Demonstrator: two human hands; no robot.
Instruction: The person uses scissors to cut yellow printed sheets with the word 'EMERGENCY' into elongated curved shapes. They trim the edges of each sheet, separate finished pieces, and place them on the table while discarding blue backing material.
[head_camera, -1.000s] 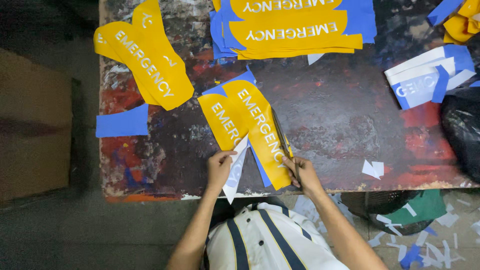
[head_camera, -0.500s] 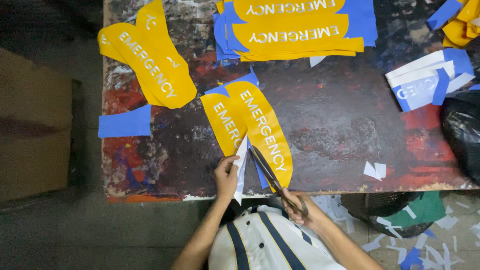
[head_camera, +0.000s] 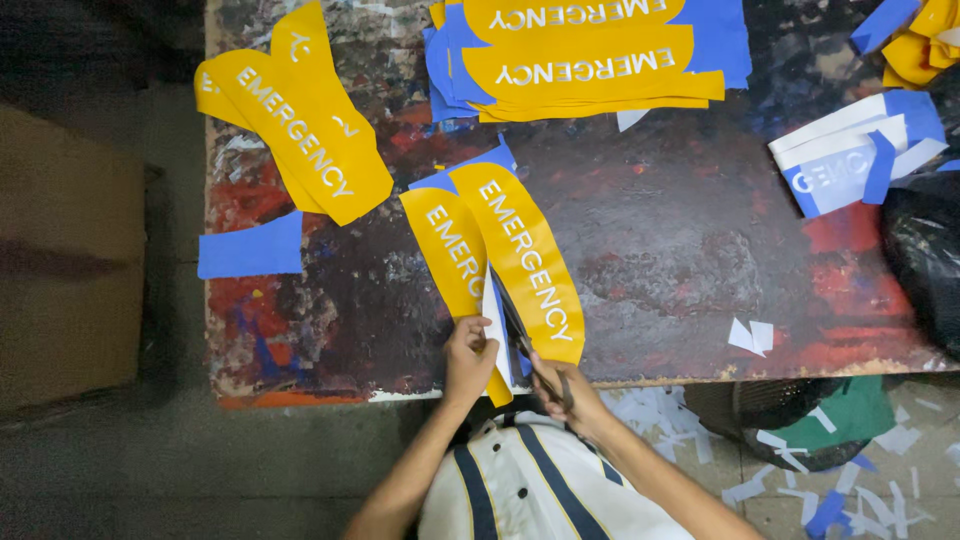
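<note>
My left hand (head_camera: 468, 356) pinches the near end of a yellow curved sticker sheet (head_camera: 455, 255) with white lettering and blue backing, at the table's front edge. My right hand (head_camera: 566, 396) grips dark scissors (head_camera: 519, 332), whose blades run up between the two yellow curved strips; the right strip (head_camera: 532, 262) lies beside the blades. A white and blue sliver of backing shows between the strips.
The paint-stained table (head_camera: 660, 260) carries a loose yellow sticker pile (head_camera: 300, 135) at left, a stack of yellow sheets (head_camera: 590, 55) at the back, blue scrap (head_camera: 250, 247), blue-white scraps (head_camera: 850, 155). A black bag (head_camera: 925, 260) sits right; a basket (head_camera: 790, 420) and paper offcuts lie on the floor.
My right hand has drawn back toward me with the scissors, off the table's edge. The left hand stays on the sheet's near end; the view shifted slightly.
</note>
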